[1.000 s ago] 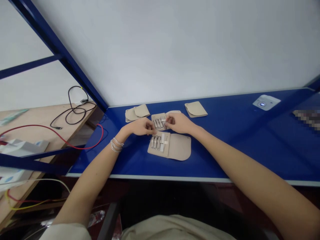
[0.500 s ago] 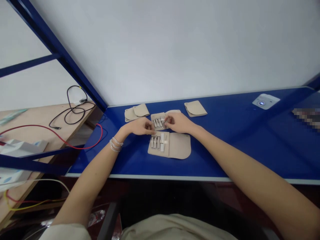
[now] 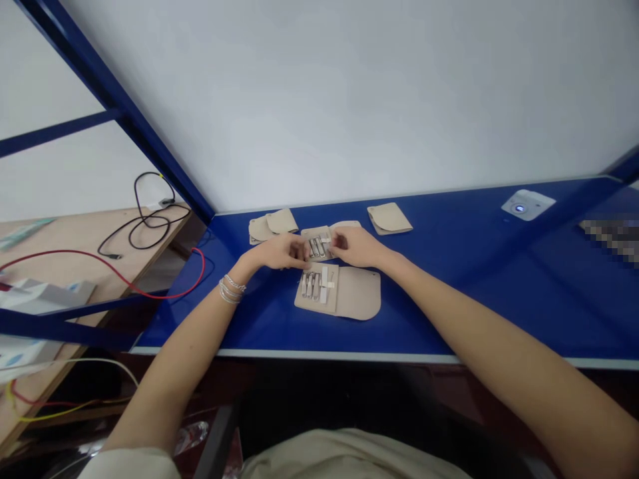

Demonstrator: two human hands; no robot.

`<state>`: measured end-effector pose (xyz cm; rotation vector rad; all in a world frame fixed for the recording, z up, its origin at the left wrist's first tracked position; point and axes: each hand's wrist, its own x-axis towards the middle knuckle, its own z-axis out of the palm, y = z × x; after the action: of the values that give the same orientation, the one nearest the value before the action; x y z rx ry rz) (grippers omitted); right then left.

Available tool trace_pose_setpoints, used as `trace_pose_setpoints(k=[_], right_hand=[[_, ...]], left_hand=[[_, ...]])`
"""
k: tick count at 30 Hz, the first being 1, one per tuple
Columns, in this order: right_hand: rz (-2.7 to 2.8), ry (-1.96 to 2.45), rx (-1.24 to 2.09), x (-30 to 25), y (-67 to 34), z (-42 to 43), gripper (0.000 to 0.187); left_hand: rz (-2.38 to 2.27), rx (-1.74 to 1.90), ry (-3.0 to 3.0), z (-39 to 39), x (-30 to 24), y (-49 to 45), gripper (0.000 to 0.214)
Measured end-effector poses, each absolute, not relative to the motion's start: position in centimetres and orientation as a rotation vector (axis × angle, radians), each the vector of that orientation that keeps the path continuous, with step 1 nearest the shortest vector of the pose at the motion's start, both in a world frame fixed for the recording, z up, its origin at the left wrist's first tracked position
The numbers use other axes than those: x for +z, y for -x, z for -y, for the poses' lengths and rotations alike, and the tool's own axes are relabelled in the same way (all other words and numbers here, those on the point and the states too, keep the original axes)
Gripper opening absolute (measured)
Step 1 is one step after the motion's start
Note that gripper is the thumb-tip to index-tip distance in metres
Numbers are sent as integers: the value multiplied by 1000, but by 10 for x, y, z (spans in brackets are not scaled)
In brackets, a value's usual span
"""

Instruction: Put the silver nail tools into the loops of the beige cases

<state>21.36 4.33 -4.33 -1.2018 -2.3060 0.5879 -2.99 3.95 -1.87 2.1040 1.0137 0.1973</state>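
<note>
Two beige manicure cases lie open on the blue table, one behind the other. The far manicure case (image 3: 324, 234) holds several silver nail tools (image 3: 317, 247) and is partly covered by my hands. My left hand (image 3: 283, 251) is closed with its fingertips at this case's left edge. From the right, my right hand (image 3: 358, 246) pinches at the right end of the tool row; what is between its fingers is hidden. The nearer manicure case (image 3: 358, 293) lies flat, its flap spread to the right, with nail clippers (image 3: 310, 286) and a pale nail file (image 3: 323, 285) in its left half.
Folded beige cases (image 3: 282, 221) overlap at the back left, and another folded case (image 3: 390, 219) lies at the back right. A white device (image 3: 529, 204) with a lit button is farther right. A red cable (image 3: 120, 269) loops over the table's left end beside a blue frame post (image 3: 150, 143).
The far case's near edge has shifted slightly, with my right hand moving a little with it. My left hand stays nearly in place, and the view has tilted very slightly.
</note>
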Motion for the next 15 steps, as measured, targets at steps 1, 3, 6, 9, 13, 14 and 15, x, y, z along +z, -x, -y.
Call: trace_pose_setpoints(k=[1, 3, 6, 9, 13, 14, 15], right_hand=[[2305, 1202, 592, -43, -214, -43, 5], [2304, 1200, 596, -44, -214, -43, 5], [2308, 1191, 600, -44, -214, -43, 5], [2310, 1188, 602, -44, -214, -43, 5], [2306, 1178, 618, -45, -213, -44, 4], [2304, 1182, 624, -45, -213, -44, 5], [2301, 1188, 630, -45, -213, -44, 5]], left_hand=[[-997, 218, -2095, -40, -19, 30, 30], [-968, 220, -2093, -41, -20, 30, 27], [-967, 206, -2093, -41, -20, 31, 27], [-969, 186, -2108, -41, -19, 30, 27], [-949, 159, -2128, -41, -17, 30, 25], [-943, 155, -2134, -41, -17, 30, 24], [-938, 151, -2139, -41, -17, 30, 23]])
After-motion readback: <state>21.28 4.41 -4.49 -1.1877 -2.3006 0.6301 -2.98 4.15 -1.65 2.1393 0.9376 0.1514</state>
